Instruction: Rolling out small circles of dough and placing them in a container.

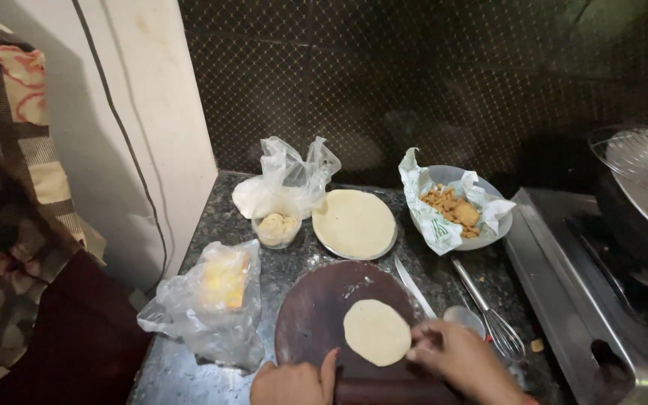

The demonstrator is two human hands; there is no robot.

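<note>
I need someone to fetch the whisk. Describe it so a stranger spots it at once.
Start at the steel stove on the right of the dark stone counter. Just left of its edge, below the paper-lined bowl of fried snacks, lies the wire whisk. Unlike the flat knife beside it, it ends in a balloon of thin wire loops.

Only 1 view, from a head-worn camera: it looks steeply down and forward over a dark speckled stone counter (294, 274), close above both hands at the frame's bottom edge.
</note>
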